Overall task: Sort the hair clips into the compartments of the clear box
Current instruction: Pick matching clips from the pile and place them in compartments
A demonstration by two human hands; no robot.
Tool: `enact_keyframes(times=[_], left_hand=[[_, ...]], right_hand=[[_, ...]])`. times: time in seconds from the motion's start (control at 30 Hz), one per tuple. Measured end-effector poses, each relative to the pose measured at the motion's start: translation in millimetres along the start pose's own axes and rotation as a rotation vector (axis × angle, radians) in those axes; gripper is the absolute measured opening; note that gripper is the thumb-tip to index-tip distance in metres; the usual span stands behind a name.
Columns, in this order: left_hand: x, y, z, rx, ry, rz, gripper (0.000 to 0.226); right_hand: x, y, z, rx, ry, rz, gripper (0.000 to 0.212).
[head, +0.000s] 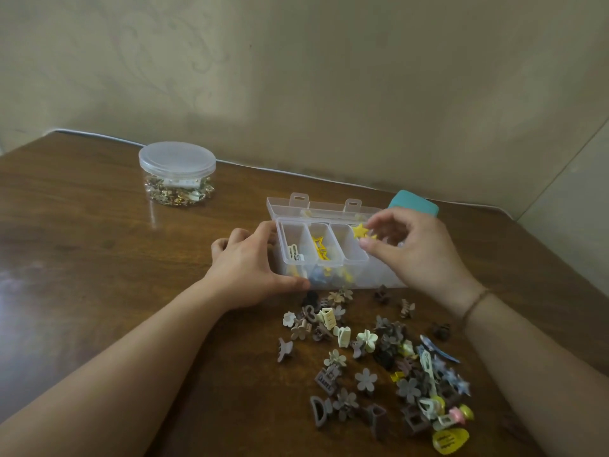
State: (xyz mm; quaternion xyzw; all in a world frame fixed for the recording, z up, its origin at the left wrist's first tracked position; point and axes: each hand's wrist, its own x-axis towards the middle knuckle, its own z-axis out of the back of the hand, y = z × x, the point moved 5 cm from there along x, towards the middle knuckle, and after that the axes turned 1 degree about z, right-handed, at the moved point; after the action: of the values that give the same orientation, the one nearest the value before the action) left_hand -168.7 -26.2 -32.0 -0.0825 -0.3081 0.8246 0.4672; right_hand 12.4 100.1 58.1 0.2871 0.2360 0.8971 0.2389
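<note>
A clear box [324, 255] with its lid tipped back sits on a brown wooden worktop [99, 252]; the left hand [253, 268] rests against the box's left end, fingers [263, 230] loosely curled round its far corner and the thumb lying along its near edge; the right hand [412, 252] hovers over the box's right side, thumb and fingertips nearly closed in a pinch on a yellow star clip [360, 230] held just above the right-hand compartments; the left compartment holds a white clip [294, 252], the next a yellow star outline clip [320, 248]; a loose heap of hair clips [379, 357] lies on the worktop just in front of the box; a lidded round jar [178, 173] stands well apart at the far left.
</note>
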Motion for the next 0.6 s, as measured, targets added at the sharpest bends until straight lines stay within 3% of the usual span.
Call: enact_keyframes(times=[0.23, 0.43, 0.6], left_hand=[[0.7, 0.7, -0.4, 0.007, 0.005, 0.007, 0.100], [1.9, 1.4, -1.6, 0.020, 0.006, 0.017, 0.103], [1.0, -1.4, -0.5, 0.033, -0.006, 0.036, 0.104]], right_hand=[[-14.9, -19.4, 17.4, -0.083, 0.006, -0.043, 0.011], [-86.4, -45.4, 48.7, -0.319, 0.436, -0.133, 0.028], [-115.4, -62.1, 45.4, -0.426, 0.406, -0.168, 0.029]])
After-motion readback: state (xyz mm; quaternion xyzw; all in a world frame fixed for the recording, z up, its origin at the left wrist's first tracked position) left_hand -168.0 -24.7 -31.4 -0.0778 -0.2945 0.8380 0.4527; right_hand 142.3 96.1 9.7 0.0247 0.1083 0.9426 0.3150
